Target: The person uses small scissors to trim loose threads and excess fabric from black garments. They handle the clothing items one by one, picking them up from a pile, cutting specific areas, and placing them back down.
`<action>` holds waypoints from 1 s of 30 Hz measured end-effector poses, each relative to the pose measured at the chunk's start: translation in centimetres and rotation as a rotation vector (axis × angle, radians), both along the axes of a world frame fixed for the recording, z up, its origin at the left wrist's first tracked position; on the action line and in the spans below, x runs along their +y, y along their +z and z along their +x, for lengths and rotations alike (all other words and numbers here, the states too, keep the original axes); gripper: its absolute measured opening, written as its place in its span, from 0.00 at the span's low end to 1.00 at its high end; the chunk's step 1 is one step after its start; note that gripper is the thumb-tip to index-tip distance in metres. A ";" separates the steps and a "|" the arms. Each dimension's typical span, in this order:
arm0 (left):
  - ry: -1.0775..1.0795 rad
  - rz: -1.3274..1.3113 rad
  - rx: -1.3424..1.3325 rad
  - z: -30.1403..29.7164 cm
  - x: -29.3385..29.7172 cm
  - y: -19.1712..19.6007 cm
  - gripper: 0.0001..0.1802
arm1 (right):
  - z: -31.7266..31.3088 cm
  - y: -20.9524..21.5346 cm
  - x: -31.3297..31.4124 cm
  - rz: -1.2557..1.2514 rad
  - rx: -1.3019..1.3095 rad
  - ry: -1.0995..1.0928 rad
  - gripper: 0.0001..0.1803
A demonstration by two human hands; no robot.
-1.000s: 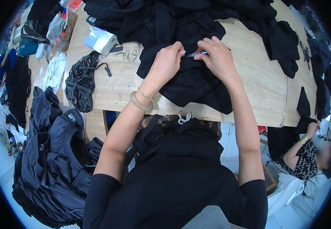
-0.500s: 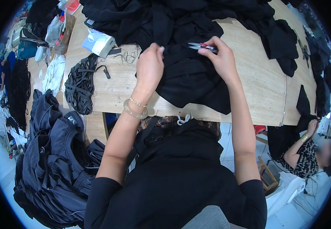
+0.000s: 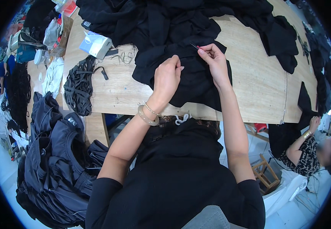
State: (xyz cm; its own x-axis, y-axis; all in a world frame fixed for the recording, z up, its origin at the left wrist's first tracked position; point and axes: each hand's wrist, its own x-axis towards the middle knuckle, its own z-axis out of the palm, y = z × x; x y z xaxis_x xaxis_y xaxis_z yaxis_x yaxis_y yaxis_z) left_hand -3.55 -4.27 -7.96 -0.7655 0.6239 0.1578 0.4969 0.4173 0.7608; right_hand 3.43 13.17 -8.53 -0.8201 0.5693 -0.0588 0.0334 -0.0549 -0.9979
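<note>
Snips, small, with dark narrow blades and a touch of red at the grip, sit in the right hand, above a black soft-cloth garment spread over the near edge of the pale wooden worktop. The step in hand appears to be close work on this cloth, one hand tending it and the other keeping the blades ready. The next move seems to call for a fine, steady pinch on whatever is to be cut, with the blade tips clear of the left fingertips and of the layers beneath.

The right hand grips the snips between thumb and fingers, its blades pointing forward and toward the left; whether the blades are parted is too small to tell. The right forearm runs nearly straight forward from the elbow. The left hand lies lower and nearer the body, over the left part of the garment, its fingers curled and its thumb near the forefinger. Whether it pinches a thread, a fold or nothing cannot be told. The left forearm, with a pale rounded bangle at the wrist, slants inward, and the hands are apart.
</note>
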 end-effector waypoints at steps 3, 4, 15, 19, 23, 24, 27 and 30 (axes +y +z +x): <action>0.015 0.044 -0.106 -0.3 -0.2 0.3 0.07 | -0.3 -0.4 -0.1 0.013 0.003 -0.002 0.08; 0.019 0.042 -0.081 -0.3 -0.2 0.1 0.06 | -0.3 -0.5 -0.1 0.022 0.003 -0.002 0.09; -0.027 0.011 0.003 -2.2 -0.3 1.5 0.03 | 0.5 3.7 0.0 0.663 -0.034 0.007 0.11; -0.026 0.003 -0.073 -2.5 -0.2 1.6 0.04 | 0.6 5.4 -0.1 1.024 -0.141 0.123 0.12; -0.024 -0.020 -0.082 -2.6 -0.1 1.9 0.05 | 0.1 5.7 -0.6 1.208 -0.119 0.192 0.12; -0.024 -0.024 -0.075 -2.6 -0.1 2.0 0.05 | 0.0 5.7 -0.7 1.227 -0.099 0.194 0.12; -0.024 -0.026 -0.079 -2.6 -0.1 2.0 0.05 | -0.4 5.8 -0.9 1.270 -0.063 0.206 0.12; -0.026 -0.024 -0.067 -2.6 -0.1 1.8 0.05 | -0.6 5.8 -1.0 1.272 -0.082 0.228 0.12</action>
State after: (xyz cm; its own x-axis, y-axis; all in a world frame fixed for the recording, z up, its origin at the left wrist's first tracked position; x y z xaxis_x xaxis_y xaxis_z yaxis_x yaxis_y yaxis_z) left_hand -6.16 -4.32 -6.12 -0.7575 0.6465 0.0912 0.4559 0.4238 0.7826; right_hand 2.85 12.14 -2.77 -0.9251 0.1115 0.3629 -0.0200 0.9402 -0.3399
